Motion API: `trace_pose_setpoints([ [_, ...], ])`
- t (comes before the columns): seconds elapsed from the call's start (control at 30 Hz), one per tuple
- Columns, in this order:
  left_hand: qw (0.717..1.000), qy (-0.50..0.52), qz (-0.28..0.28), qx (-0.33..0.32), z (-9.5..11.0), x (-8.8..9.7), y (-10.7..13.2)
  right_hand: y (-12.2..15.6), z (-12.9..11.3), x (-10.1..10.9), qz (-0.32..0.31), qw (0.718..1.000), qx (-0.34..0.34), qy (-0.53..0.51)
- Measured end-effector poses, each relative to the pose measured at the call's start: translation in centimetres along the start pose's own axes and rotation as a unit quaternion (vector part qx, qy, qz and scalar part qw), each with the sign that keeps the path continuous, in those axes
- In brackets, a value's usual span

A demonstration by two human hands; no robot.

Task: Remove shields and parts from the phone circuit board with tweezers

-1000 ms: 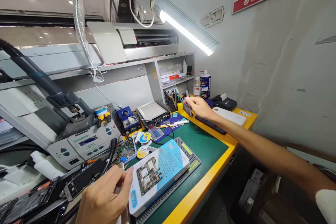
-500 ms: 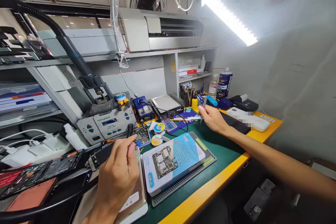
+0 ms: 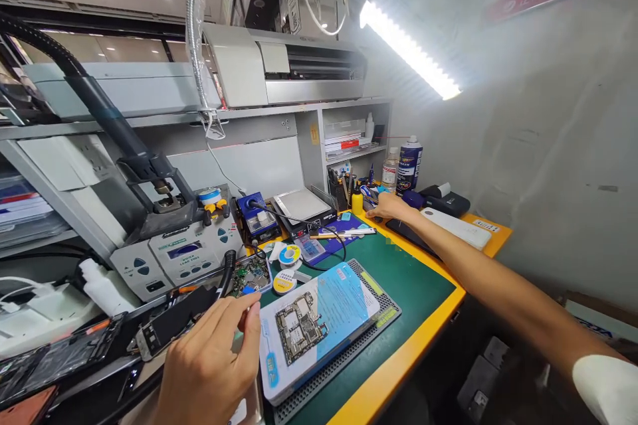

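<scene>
My left hand [image 3: 212, 355] is at the lower left, fingers curled and thumb tip close to the index fingertip; whatever is between them is hidden. Beside it a phone circuit board [image 3: 300, 325] lies on a blue and white box [image 3: 343, 299], which rests on a perforated grey mat [image 3: 391, 313]. My right hand [image 3: 387, 206] reaches to the back of the bench, its fingers bent down among blue-handled tools [image 3: 367, 194] and next to a small yellow bottle [image 3: 357, 201]. What those fingers hold cannot be made out.
A hot air station [image 3: 182, 252] and a tray of board scraps [image 3: 252, 273] stand on the left. Solder reels [image 3: 285, 282] lie behind the box. At the back right are a spray can [image 3: 409, 166] and a white phone [image 3: 456, 227]. A bright lamp [image 3: 409, 50] hangs overhead.
My right hand has moved back towards the tools by the yellow bottle; the grey metal tool seen in it before no longer shows. The view has turned rightward. My left hand stays beside the box.
</scene>
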State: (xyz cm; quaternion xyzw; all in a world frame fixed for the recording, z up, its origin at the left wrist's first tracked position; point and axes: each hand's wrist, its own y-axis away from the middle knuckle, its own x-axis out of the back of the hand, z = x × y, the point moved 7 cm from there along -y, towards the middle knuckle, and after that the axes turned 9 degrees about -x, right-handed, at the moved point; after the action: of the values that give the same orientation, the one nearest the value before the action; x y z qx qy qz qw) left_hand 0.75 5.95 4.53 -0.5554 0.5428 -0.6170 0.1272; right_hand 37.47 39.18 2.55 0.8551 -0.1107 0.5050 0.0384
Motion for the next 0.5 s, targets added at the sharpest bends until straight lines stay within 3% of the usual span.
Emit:
trace_pose_setpoints([
  [0.13, 0.999, -0.008, -0.01, -0.032, 0.4, -0.1, -0.1, -0.1, 0.6, -0.6, -0.016, 0.999, -0.02, 0.026],
  [0.37, 0.99, -0.046, -0.024, -0.133, 1.4, -0.1, 0.6, -0.4, 1.9, 1.1, 0.002, 0.999, -0.032, 0.017],
  [0.5, 0.988, -0.06, -0.012, -0.145, 1.0, -0.8, 1.4, -0.5, 2.2, 1.3, 0.008, 0.999, -0.032, 0.004],
])
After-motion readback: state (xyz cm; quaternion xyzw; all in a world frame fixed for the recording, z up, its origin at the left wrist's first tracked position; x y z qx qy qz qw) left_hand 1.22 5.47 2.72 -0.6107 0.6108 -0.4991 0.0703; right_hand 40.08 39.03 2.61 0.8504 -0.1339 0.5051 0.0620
